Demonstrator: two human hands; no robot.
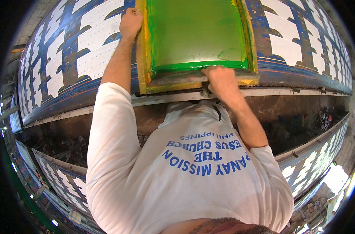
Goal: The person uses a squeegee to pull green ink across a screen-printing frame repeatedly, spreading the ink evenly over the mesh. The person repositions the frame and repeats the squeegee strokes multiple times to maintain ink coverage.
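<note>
A screen printing frame (142, 62) with yellow-stained edges lies before me over the long table. Wet green ink coats its mesh (197, 35), thickest along the near end. My left hand (131, 24) is closed on the frame's left rail, toward the far end. At the near rail, right of its middle, my right hand (221, 82) is closed with the knuckles up, its thumb side by the green ink edge. The palm side of that hand is hidden. A dark grey, worn strip (173, 79) runs along the near end beside it.
White cut fabric panels (99, 39) lie in rows on the blue-stained table (80, 91), left and right of the frame. A metal rail (158, 98) edges the table. Behind me, past a dark gap with scraps, stands another table with white panels (302, 171).
</note>
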